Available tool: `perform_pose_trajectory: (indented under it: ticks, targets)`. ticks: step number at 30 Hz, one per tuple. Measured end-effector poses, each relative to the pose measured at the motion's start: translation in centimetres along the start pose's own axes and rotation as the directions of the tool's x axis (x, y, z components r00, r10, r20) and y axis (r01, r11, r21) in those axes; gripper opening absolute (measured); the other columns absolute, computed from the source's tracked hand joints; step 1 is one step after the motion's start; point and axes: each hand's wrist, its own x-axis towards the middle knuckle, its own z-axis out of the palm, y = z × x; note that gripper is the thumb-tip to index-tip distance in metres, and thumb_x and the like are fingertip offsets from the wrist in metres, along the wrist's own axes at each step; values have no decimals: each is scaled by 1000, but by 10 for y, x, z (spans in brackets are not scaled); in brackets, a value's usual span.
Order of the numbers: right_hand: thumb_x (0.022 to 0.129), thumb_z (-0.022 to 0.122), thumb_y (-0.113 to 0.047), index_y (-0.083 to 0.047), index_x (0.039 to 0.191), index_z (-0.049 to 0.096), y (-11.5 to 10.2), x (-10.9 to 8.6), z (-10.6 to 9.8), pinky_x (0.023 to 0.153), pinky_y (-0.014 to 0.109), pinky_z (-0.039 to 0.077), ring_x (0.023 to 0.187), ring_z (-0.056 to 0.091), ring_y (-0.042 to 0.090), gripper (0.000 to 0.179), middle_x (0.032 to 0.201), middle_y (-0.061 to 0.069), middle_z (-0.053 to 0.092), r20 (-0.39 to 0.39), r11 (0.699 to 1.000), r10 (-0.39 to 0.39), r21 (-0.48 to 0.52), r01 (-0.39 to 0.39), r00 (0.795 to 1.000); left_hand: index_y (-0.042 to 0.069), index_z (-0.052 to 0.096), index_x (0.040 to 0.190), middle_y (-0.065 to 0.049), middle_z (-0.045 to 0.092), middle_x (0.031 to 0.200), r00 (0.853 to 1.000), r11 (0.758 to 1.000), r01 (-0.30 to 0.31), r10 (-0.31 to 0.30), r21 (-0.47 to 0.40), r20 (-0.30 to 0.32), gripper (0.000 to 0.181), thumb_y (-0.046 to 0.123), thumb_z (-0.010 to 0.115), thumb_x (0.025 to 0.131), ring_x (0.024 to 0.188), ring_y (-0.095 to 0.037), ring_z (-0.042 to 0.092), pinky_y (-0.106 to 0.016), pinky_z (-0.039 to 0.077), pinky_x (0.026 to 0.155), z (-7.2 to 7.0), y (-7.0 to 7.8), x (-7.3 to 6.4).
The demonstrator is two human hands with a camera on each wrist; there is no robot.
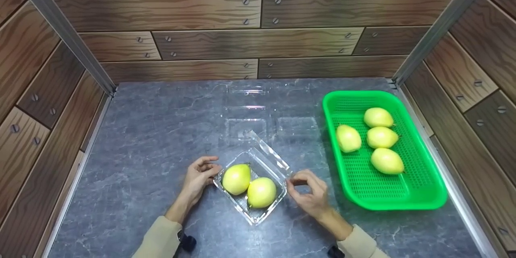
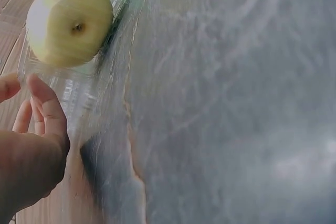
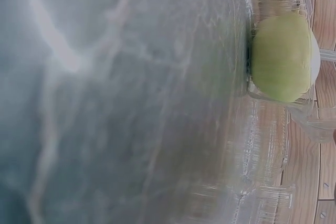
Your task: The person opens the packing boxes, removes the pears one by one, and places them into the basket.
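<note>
A clear plastic clamshell box (image 1: 254, 221) stands turned cornerwise on the table, its lid (image 1: 270, 153) raised at the back right. Inside lie two yellow-green pears, the left pear (image 1: 236, 179) and the right pear (image 1: 262, 192), side by side. My left hand (image 1: 198, 177) holds the box's left corner; in the left wrist view its thumb and fingertips meet around the plastic edge, below a pear (image 2: 71, 22). With thumb and forefinger, my right hand (image 1: 310, 193) pinches the plastic at the right corner. The right wrist view hides nearly all of that hand.
To the right, a green plastic basket (image 1: 397, 204) holds several pears (image 1: 382, 137). Behind the box are more clear plastic containers (image 1: 246, 125), hard to make out against the grey marbled table (image 1: 157, 129). Wood-patterned walls (image 1: 258, 10) enclose the back and sides.
</note>
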Motion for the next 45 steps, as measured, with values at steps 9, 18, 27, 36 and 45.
perform_pose_trajectory:
  ticks: [9,18,27,36,45]
  targets:
    - [67,76,18,8,84,67,1,2,3,62,18,64,64,67,24,22,77,17,67,-17,998,48,34,-47,999,-10,62,128,0,70,85,999,999,26,-27,40,37,43,-3,75,87,63,-9,61,-19,55,52,0,1,-1]
    - [63,76,24,6,85,67,0,10,4,61,19,64,66,67,21,29,77,15,65,-49,988,152,12,-152,987,-11,63,128,1,67,84,997,998,41,-44,57,62,42,0,76,89,62,-8,59,-20,57,54,0,-1,-14]
    - [63,77,26,7,85,66,9,13,3,63,19,64,70,69,18,31,77,17,65,-66,977,214,-2,-215,975,-12,60,131,0,67,89,991,997,48,-55,61,121,45,2,75,91,67,-10,62,-23,61,57,-3,-9,-32]
    - [66,79,26,6,86,66,16,19,4,65,18,65,73,71,18,31,79,17,67,-68,959,279,-22,-281,958,-11,61,130,0,66,91,985,996,77,-81,35,149,44,2,75,90,77,-12,65,-27,66,60,-2,-16,-47]
    - [70,77,26,6,90,66,21,25,7,66,17,64,79,70,7,30,82,19,67,-61,937,348,3,-348,936,-12,56,136,2,62,92,982,994,98,-103,39,159,50,4,74,91,74,-9,59,-27,65,60,0,-18,-56]
